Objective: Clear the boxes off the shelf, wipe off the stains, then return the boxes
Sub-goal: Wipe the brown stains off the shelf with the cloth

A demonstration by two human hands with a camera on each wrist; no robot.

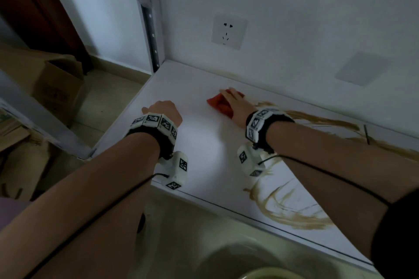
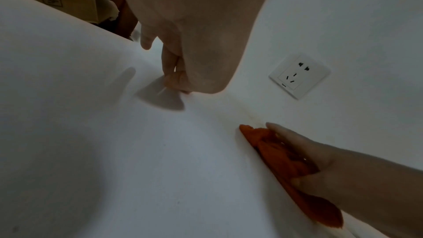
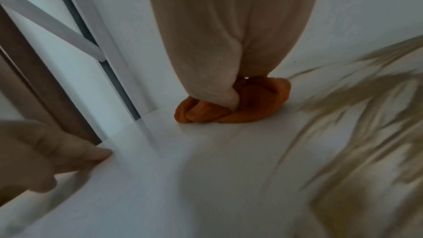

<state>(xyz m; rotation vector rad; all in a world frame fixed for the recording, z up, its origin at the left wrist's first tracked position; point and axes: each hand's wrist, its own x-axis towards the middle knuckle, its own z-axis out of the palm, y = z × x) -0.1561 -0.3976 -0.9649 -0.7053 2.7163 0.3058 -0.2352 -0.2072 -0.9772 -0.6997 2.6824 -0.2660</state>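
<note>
The white shelf board (image 1: 204, 154) carries no boxes. Brown smeared stains (image 1: 294, 210) cover its right half and run along the back edge (image 1: 322, 120); in the right wrist view the stains (image 3: 366, 115) lie right of the cloth. My right hand (image 1: 235, 102) presses a bunched orange cloth (image 1: 218, 103) onto the board near the back wall, fingers stretched over the cloth (image 2: 286, 160) and thumb tucked into its folds (image 3: 251, 108). My left hand (image 1: 162, 111) rests on the board near its left edge with fingers curled under, holding nothing (image 2: 178, 61).
An open cardboard box (image 1: 59, 88) stands on the floor left of the shelf. A perforated metal upright (image 1: 149, 29) rises at the back left corner. A wall socket (image 1: 228, 31) sits above the board. A round basin-like vessel (image 1: 249, 263) lies below the front edge.
</note>
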